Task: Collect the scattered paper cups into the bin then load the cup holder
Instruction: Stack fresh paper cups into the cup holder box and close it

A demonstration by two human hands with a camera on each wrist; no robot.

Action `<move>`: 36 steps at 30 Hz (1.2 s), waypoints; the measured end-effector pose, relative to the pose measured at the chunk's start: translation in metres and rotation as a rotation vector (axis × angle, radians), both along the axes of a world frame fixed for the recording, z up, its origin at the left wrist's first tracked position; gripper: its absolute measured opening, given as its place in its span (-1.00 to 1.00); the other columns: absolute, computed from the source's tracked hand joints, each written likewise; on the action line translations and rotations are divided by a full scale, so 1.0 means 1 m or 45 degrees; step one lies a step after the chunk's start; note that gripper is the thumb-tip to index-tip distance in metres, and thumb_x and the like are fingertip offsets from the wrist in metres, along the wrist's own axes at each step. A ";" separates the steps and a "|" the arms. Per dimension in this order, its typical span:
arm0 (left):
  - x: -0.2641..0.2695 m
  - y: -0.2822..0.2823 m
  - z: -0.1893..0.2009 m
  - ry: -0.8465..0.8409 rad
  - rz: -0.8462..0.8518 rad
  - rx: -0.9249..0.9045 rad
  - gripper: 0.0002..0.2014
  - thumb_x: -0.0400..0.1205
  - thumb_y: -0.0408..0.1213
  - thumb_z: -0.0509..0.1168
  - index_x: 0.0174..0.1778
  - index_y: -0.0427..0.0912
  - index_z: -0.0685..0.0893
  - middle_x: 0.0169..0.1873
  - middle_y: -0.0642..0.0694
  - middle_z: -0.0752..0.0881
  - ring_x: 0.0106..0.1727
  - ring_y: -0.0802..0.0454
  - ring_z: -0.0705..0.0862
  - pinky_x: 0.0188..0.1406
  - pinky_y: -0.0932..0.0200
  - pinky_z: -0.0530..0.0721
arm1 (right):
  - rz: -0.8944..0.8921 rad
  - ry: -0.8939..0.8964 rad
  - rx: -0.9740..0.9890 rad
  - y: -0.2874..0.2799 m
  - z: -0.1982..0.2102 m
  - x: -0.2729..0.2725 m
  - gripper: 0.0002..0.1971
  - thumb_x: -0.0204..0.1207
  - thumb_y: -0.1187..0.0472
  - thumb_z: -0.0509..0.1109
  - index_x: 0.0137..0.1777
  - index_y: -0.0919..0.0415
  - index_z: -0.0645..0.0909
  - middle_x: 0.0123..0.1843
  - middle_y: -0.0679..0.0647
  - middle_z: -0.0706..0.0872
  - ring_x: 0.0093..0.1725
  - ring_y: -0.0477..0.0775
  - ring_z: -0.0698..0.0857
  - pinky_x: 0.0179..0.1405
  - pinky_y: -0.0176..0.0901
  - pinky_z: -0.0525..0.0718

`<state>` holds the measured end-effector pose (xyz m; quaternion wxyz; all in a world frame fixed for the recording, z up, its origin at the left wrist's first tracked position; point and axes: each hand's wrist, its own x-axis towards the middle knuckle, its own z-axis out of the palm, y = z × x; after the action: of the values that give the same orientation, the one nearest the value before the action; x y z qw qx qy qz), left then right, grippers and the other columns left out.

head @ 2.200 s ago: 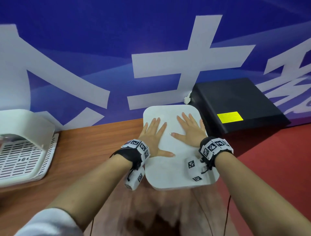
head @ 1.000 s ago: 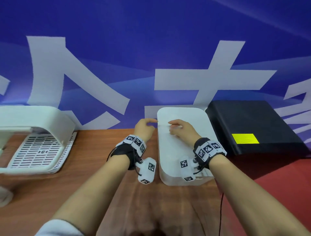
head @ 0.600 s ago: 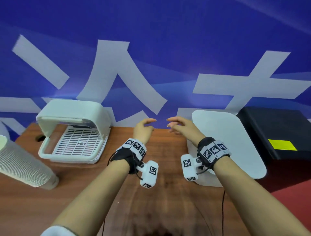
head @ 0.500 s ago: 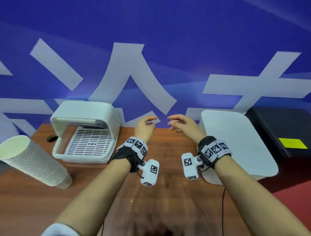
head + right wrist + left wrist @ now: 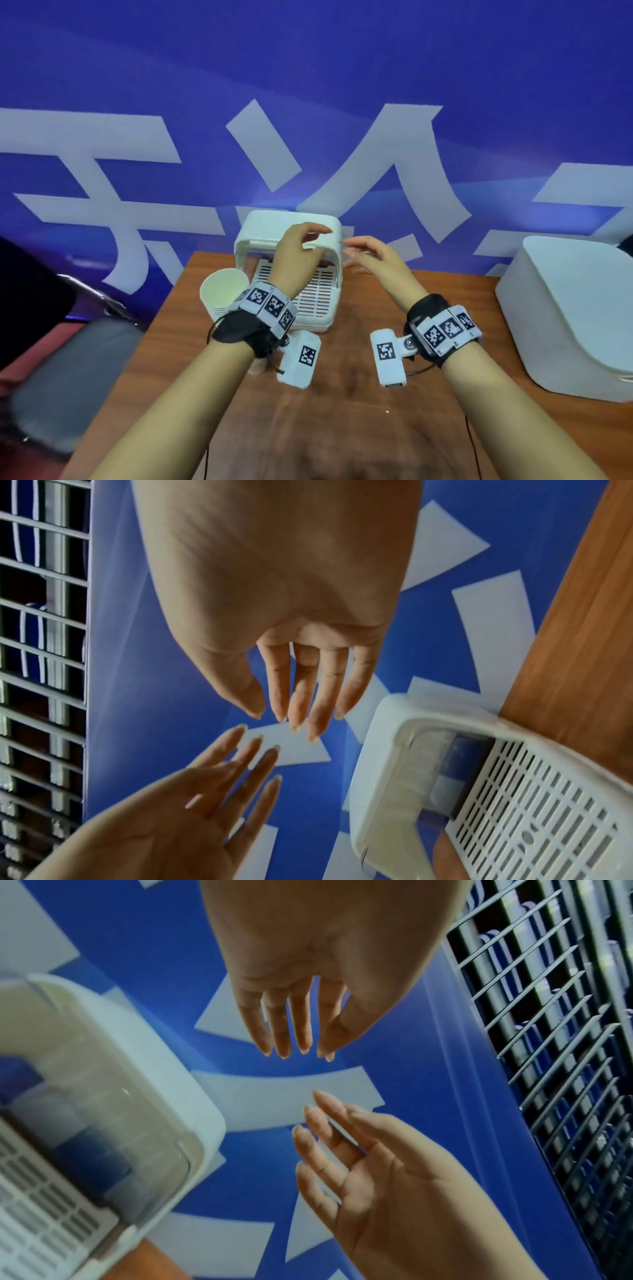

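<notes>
A white hooded cup holder [image 5: 260, 224] with a slotted base stands at the table's far edge; it also shows as the cup holder [image 5: 113, 1096] and the cup holder [image 5: 514, 791] in the wrist views. A stack of white paper cups [image 5: 224, 291] lies just left of it, partly behind my left wrist. My left hand [image 5: 308, 245] hovers in front of the holder's hood, fingers relaxed and holding nothing. My right hand [image 5: 363, 257] hovers beside the holder's right edge, also with nothing in it. The white bin [image 5: 565, 308] with its lid on sits at the far right.
The wooden table [image 5: 359, 411] runs toward me between my forearms. A blue banner wall [image 5: 342, 85] stands right behind the holder. Left of the table is a dark chair [image 5: 51, 377]. A wire grid [image 5: 565, 1042] shows in both wrist views.
Both hands lifted off the bin's lid and moved left across the table to the cup holder. The view swung left, bringing the holder and cup stack in front.
</notes>
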<state>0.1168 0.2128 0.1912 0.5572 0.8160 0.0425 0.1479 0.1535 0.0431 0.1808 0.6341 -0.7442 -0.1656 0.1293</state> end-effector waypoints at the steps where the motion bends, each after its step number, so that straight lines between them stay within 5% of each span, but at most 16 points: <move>1: -0.006 0.014 0.006 -0.029 -0.001 0.037 -0.64 0.46 -0.58 0.28 0.07 -0.12 0.71 0.17 -0.08 0.68 0.25 0.08 0.62 0.12 0.47 0.55 | 0.018 0.001 0.013 0.013 0.000 -0.004 -0.76 0.62 0.30 0.33 0.26 0.22 0.65 0.13 0.20 0.73 -0.01 0.01 0.78 0.04 -0.26 0.71; 6: -0.029 0.079 0.019 -0.033 0.015 0.035 -0.70 0.50 -0.49 0.30 0.04 -0.05 0.73 0.11 0.09 0.71 0.24 0.10 0.64 0.27 0.05 0.62 | 0.146 -0.017 0.003 0.066 -0.001 -0.018 -0.78 0.59 0.34 0.38 0.20 0.16 0.65 0.11 0.18 0.73 0.14 0.13 0.74 0.26 -0.18 0.67; 8: -0.040 0.105 0.016 -0.008 0.027 0.076 -0.77 0.57 -0.37 0.36 0.10 -0.04 0.71 0.14 0.09 0.71 0.25 0.13 0.62 0.36 0.05 0.56 | 0.188 -0.089 -0.048 0.085 0.002 -0.023 -0.77 0.56 0.33 0.42 0.20 0.15 0.65 0.11 0.12 0.75 0.12 0.02 0.72 0.20 -0.29 0.65; 12: -0.053 0.157 -0.007 0.134 0.034 0.000 -0.72 0.56 0.13 0.29 0.15 0.19 0.68 0.20 0.18 0.70 0.34 0.14 0.58 0.40 -0.05 0.50 | 0.268 -0.242 -0.176 0.119 0.010 -0.030 -0.70 0.54 0.27 0.46 0.27 0.19 0.63 0.26 0.09 0.67 0.08 -0.24 0.67 0.15 -0.52 0.57; 14: -0.056 0.173 -0.018 0.213 0.010 -0.114 -0.60 0.49 0.30 0.21 0.14 0.24 0.68 0.18 0.20 0.72 0.38 0.12 0.56 0.41 -0.11 0.49 | 0.365 -0.279 -0.299 0.133 0.012 -0.030 -0.60 0.53 0.14 0.48 0.35 0.11 0.58 0.33 0.03 0.60 0.24 -0.20 0.62 0.32 -0.36 0.56; 17: -0.058 0.179 -0.030 0.228 -0.094 -0.344 -0.52 0.51 0.28 0.17 0.19 0.09 0.68 0.15 0.08 0.77 0.32 0.08 0.63 0.45 -0.13 0.45 | 0.569 -0.397 -0.573 0.147 0.010 -0.035 -0.38 0.46 -0.05 0.52 0.49 -0.01 0.43 0.46 -0.01 0.50 0.46 -0.09 0.46 0.53 -0.06 0.42; 20: -0.064 0.175 -0.037 0.277 -0.167 -0.539 -0.43 0.64 0.20 0.11 0.31 -0.19 0.63 0.08 -0.11 0.79 0.18 0.01 0.70 0.29 -0.02 0.51 | 0.724 -0.481 -0.750 0.159 0.005 -0.043 -0.16 0.38 -0.09 0.58 0.60 0.01 0.27 0.54 0.05 0.39 0.56 -0.01 0.30 0.57 -0.06 0.29; 22: -0.067 0.178 -0.037 0.342 -0.247 -0.605 -0.45 0.70 0.11 0.07 0.35 -0.26 0.61 0.18 -0.23 0.75 0.26 -0.14 0.67 0.27 -0.04 0.52 | 0.750 -0.500 -0.748 0.164 -0.002 -0.044 -0.08 0.34 -0.06 0.62 0.64 0.00 0.23 0.51 0.07 0.43 0.51 0.00 0.32 0.54 -0.07 0.32; 24: -0.067 0.181 -0.035 0.425 -0.374 -0.621 -0.43 0.52 0.01 0.32 0.40 -0.22 0.56 0.31 -0.22 0.68 0.37 -0.23 0.59 0.28 -0.03 0.55 | 0.689 -0.501 -0.755 0.166 -0.003 -0.043 -0.13 0.31 -0.06 0.64 0.59 0.02 0.32 0.44 0.06 0.47 0.45 -0.01 0.38 0.50 -0.07 0.38; 26: -0.068 0.186 -0.037 0.490 -0.508 -0.576 -0.09 0.10 -0.22 0.43 0.48 -0.10 0.41 0.42 -0.10 0.55 0.40 -0.16 0.54 0.21 0.13 0.61 | 0.626 -0.524 -0.799 0.166 -0.001 -0.042 -0.21 0.29 -0.06 0.65 0.50 0.08 0.43 0.39 0.07 0.50 0.40 0.00 0.42 0.45 -0.07 0.42; 29: -0.073 0.184 -0.048 0.408 -0.735 -0.266 0.13 0.15 -0.39 0.50 0.63 0.14 0.11 0.53 0.10 0.38 0.50 0.12 0.45 0.39 0.17 0.52 | 0.585 -0.552 -0.825 0.166 0.000 -0.040 -0.26 0.27 -0.10 0.64 0.44 0.05 0.48 0.31 0.07 0.52 0.34 0.01 0.43 0.38 -0.08 0.45; 33: -0.068 0.160 -0.066 0.258 -0.501 -0.131 0.20 0.22 -0.31 0.70 0.62 0.13 0.02 0.43 0.27 0.37 0.43 0.42 0.41 0.33 0.45 0.44 | 0.518 -0.573 -0.795 0.166 0.004 -0.039 -0.40 0.27 0.00 0.65 0.31 0.09 0.58 0.18 0.00 0.57 0.21 -0.03 0.46 0.20 -0.20 0.45; 36: -0.067 0.144 -0.074 0.130 -0.232 -0.119 -0.02 0.06 -0.02 0.63 0.40 0.04 0.35 0.25 0.11 0.58 0.28 0.19 0.60 0.22 0.18 0.59 | 0.510 -0.595 -0.825 0.165 0.006 -0.039 -0.51 0.27 0.01 0.65 0.14 0.11 0.59 0.10 0.03 0.61 0.10 -0.01 0.51 0.03 -0.17 0.48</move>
<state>0.0502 0.3566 0.1172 0.6030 0.7960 0.0032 0.0527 0.1148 0.2086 0.1868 0.2764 -0.8668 -0.3963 0.1232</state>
